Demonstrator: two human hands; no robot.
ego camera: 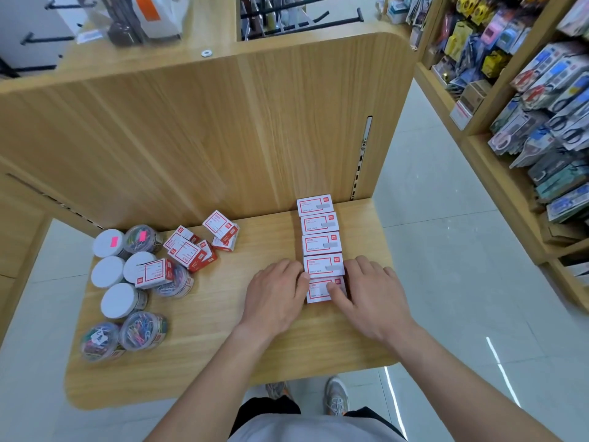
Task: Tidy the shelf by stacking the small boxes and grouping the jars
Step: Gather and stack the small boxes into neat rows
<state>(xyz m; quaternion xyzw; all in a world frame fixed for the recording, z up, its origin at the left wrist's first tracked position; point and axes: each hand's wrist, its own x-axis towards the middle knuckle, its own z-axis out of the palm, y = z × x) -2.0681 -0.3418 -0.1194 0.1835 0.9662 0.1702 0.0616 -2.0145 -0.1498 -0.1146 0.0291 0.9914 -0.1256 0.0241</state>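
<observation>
Several small white-and-red boxes (321, 242) stand in a straight row running from the back panel toward me on the right part of the wooden shelf (223, 346). My left hand (275, 298) and my right hand (369, 295) press on either side of the nearest box (318, 290), the right thumb resting on its top. A loose pile of the same boxes (194, 247) lies at the left. Around it sit round clear jars of coloured paper clips with white lids (119, 299), some upright, some on their sides (141, 330).
A tall wooden back panel (223, 129) closes the shelf behind the boxes. A rack of packaged scissors and stationery (548, 116) stands across the aisle on the right. Grey tiled floor (446, 250) lies below the shelf's right and front edges.
</observation>
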